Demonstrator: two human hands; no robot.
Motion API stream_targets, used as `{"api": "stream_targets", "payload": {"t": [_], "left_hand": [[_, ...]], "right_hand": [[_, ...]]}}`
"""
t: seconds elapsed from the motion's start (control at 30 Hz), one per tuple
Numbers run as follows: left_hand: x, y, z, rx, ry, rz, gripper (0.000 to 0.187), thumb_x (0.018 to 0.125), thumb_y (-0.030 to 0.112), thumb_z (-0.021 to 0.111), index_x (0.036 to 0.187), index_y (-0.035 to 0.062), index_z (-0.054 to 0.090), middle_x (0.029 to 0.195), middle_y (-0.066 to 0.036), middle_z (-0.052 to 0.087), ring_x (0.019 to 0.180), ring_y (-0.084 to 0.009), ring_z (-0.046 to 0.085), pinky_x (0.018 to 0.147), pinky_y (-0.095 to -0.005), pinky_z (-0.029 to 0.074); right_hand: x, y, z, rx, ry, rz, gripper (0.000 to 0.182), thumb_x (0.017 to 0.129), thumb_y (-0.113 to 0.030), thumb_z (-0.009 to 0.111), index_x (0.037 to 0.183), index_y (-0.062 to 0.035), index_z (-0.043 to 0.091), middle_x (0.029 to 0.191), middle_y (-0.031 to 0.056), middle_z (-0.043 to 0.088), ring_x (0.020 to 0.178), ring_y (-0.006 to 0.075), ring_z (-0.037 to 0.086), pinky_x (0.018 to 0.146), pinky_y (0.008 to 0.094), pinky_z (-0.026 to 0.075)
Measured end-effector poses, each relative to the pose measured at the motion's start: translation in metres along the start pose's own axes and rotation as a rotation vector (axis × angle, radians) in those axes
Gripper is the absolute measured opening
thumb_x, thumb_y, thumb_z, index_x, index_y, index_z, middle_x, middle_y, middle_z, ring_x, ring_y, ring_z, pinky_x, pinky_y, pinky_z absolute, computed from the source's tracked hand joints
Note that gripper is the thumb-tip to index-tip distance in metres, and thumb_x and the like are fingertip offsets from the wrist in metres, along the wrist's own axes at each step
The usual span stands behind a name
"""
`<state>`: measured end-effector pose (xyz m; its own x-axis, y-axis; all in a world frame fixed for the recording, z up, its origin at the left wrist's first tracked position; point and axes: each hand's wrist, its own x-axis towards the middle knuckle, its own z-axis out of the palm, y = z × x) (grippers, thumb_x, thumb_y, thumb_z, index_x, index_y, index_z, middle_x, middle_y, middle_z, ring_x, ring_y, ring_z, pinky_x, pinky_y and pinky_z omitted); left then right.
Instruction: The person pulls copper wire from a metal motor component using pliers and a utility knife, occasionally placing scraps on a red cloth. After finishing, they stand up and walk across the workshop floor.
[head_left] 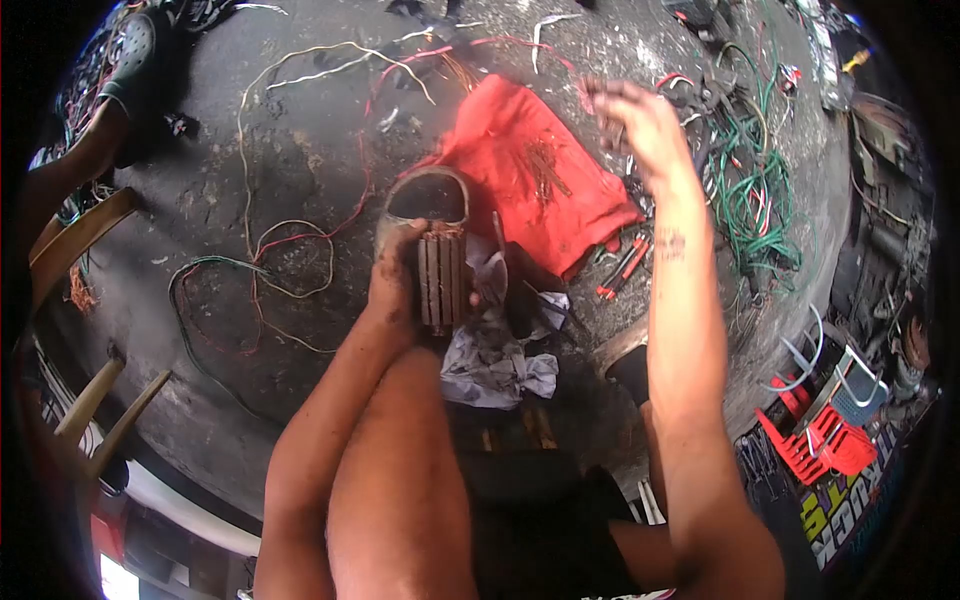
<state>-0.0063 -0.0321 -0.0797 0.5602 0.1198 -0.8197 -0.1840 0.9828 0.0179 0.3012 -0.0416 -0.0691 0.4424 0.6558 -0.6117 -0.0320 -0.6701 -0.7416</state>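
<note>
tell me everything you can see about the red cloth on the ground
The red cloth lies spread but crumpled on the dark, dirty ground, its folds raised and edges uneven. It looks like soft fabric, bright red. A small pile of thin coppery wire strands rests on its middle. The right hand hovers above its far right edge; loose wires lie around it.

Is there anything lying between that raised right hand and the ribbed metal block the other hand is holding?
Yes. The red cloth with copper wire strands on it lies between the right hand and the ribbed metal block, which the left hand grips.
</note>
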Motion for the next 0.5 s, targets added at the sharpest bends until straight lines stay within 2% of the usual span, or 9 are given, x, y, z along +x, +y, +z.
{"api": "stream_targets", "payload": {"t": [0.03,0.07,0.1,0.17,0.23,0.3,0.37,0.43,0.5], "left_hand": [[-0.002,0.001,0.003,0.0,0.013,-0.012,0.05,0.084,0.048,0.048,0.098,0.002,0.06,0.077,-0.019,0.062,0.06,-0.0326,0.062,0.055,-0.0445,0.055],[-0.003,0.001,0.004,0.0,0.028,-0.022,0.051,0.084,0.049,0.047,0.097,0.0019,0.06,0.075,-0.019,0.062,0.058,-0.0328,0.061,0.054,-0.0442,0.054],[-0.003,0.0,0.002,0.006,0.029,-0.03,0.051,0.084,0.049,0.047,0.097,0.0019,0.06,0.075,-0.019,0.062,0.058,-0.0328,0.061,0.054,-0.0442,0.054],[-0.003,-0.001,0.0,0.057,-0.027,0.012,0.052,0.083,0.05,0.047,0.098,0.0015,0.06,0.074,-0.019,0.062,0.056,-0.033,0.06,0.053,-0.0433,0.053],[-0.004,0.0,0.003,0.017,-0.001,-0.019,0.049,0.083,0.049,0.049,0.097,0.0034,0.06,0.075,-0.018,0.062,0.059,-0.0327,0.061,0.053,-0.044,0.053],[-0.004,-0.001,0.002,0.013,0.001,0.02,0.045,0.083,0.048,0.051,0.097,0.0063,0.059,0.078,-0.017,0.062,0.062,-0.0325,0.062,0.053,-0.0449,0.054],[-0.003,-0.005,0.001,0.04,0.014,0.082,0.04,0.083,0.047,0.052,0.096,0.0092,0.058,0.079,-0.016,0.062,0.065,-0.0324,0.063,0.053,-0.0455,0.054],[-0.004,-0.005,0.004,0.066,0.077,0.134,0.048,0.085,0.049,0.051,0.104,0.0054,0.058,0.076,-0.017,0.061,0.06,-0.0319,0.061,0.051,-0.0427,0.054],[-0.006,-0.002,0.007,0.059,0.066,0.117,0.047,0.085,0.049,0.051,0.102,0.0058,0.058,0.076,-0.017,0.061,0.06,-0.0323,0.062,0.052,-0.0433,0.054]], "right_hand": [[-0.014,0.019,-0.009,-0.024,-0.036,0.041,0.031,0.087,-0.017,0.06,0.115,-0.0042,0.064,0.088,-0.0013,0.062,0.071,0.0078,0.053,0.061,0.0253,0.046],[-0.031,0.033,-0.005,0.002,0.053,0.05,0.028,0.087,-0.015,0.058,0.112,-0.0035,0.063,0.09,0.0005,0.064,0.069,0.0082,0.054,0.06,0.0242,0.045],[-0.047,0.044,-0.001,0.128,0.165,0.084,0.024,0.087,-0.012,0.057,0.107,-0.0014,0.066,0.08,0.0001,0.064,0.062,0.0079,0.053,0.052,0.0237,0.044],[-0.065,0.072,-0.003,0.289,0.168,0.136,0.023,0.087,-0.01,0.057,0.106,-0.0005,0.065,0.086,0.003,0.067,0.062,0.0074,0.055,0.052,0.0233,0.045],[-0.074,0.099,0.003,0.105,0.097,0.075,0.023,0.086,-0.008,0.058,0.107,0.0005,0.064,0.089,0.0041,0.069,0.063,0.0071,0.056,0.053,0.0234,0.046],[-0.081,0.097,0.02,0.147,0.037,0.113,0.023,0.084,-0.011,0.066,0.104,0.0008,0.065,0.087,0.0049,0.07,0.065,0.0099,0.06,0.056,0.0234,0.049],[-0.076,0.106,0.026,-0.195,0.123,0.147,0.027,0.081,-0.012,0.071,0.105,0.0006,0.065,0.09,0.0059,0.07,0.071,0.0113,0.063,0.061,0.0239,0.051],[-0.081,0.109,0.019,-0.286,0.169,0.132,0.032,0.08,-0.013,0.073,0.108,0.0001,0.064,0.094,0.0066,0.071,0.075,0.0118,0.064,0.066,0.025,0.052],[-0.084,0.113,0.015,-0.375,0.208,0.116,0.036,0.079,-0.013,0.074,0.111,-0.0004,0.063,0.097,0.0073,0.071,0.078,0.0123,0.065,0.07,0.026,0.053]]}}
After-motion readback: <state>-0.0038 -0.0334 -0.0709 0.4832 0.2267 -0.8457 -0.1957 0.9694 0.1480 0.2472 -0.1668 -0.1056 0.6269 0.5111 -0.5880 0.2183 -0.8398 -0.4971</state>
